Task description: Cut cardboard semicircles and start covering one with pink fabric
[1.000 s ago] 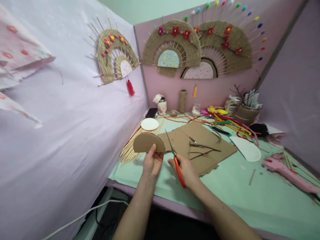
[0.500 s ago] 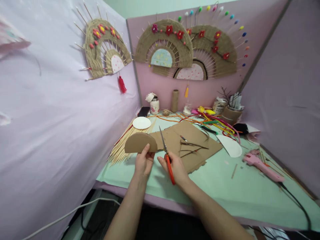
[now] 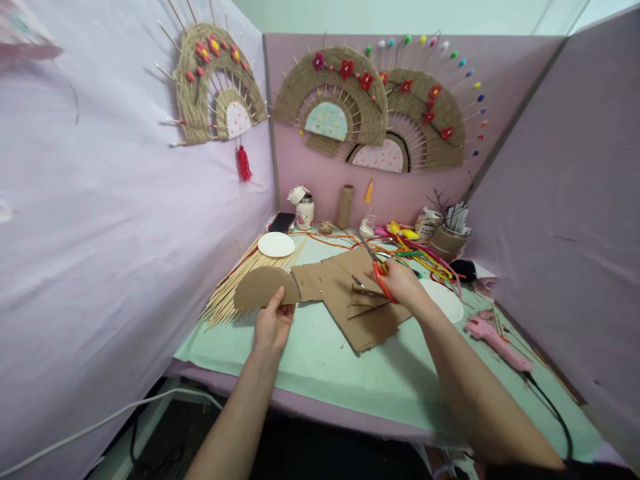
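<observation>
Carrying the scissors (image 3: 379,270) away from the cardboard half-disc (image 3: 260,287)

We see one clear change from half a second ago: the right hand (image 3: 405,281), then just beside the half-disc, is now well to its right and farther out over the table (image 3: 310,360). Its fingers are curled round the red handles, and the blades point forward, toward the pink back wall (image 3: 313,170). We cannot tell whether they touch anything beneath them. Near that hand lie the cardboard sheet (image 3: 343,317) and the dark twigs (image 3: 369,291).

The left hand (image 3: 274,325) keeps its pinch on the half-disc: thumb pressed on the near face, fingers behind, close to the right end of the straight lower edge. We find the piece upright, curve uppermost, in front of the bamboo sticks (image 3: 223,297), with the white oval (image 3: 277,244) beyond it.

For the work in hand, we take this to mean that nothing is being cut at the half-disc now: no blade is near its edge, and the left hand alone supports it. To the right, we see the pink glue gun (image 3: 500,343) lying apart from both hands.
</observation>
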The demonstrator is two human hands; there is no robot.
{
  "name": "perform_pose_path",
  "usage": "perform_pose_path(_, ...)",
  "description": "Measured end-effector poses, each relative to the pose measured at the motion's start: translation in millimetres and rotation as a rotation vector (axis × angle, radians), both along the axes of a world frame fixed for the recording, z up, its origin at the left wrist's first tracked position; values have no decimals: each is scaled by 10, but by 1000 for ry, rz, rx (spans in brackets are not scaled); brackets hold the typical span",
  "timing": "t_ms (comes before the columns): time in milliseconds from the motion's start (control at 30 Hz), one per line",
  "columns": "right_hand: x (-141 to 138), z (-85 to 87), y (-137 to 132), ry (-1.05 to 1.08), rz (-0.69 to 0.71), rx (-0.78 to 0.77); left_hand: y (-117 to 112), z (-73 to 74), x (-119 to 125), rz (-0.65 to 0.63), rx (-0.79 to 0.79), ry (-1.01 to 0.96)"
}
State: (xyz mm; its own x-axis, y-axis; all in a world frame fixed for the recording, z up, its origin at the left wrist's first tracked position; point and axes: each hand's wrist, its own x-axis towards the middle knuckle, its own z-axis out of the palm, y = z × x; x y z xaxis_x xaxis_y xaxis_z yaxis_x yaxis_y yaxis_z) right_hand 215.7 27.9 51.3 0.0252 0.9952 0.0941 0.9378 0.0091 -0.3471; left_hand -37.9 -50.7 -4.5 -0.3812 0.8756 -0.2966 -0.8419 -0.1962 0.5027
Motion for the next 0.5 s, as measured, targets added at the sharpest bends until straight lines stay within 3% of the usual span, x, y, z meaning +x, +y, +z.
perform_pose_path(167,276,52,587,-202,-59,-14,-47,-64,14,-137,-23,124)
perform_pose_path(333,633,-10,776,-267,-119,-46,-83,-124,52,-317,-15,276)
perform_pose_path(500,1050,-60,896,-341,-207,-69,-95,-126,61,-335,-31,353)
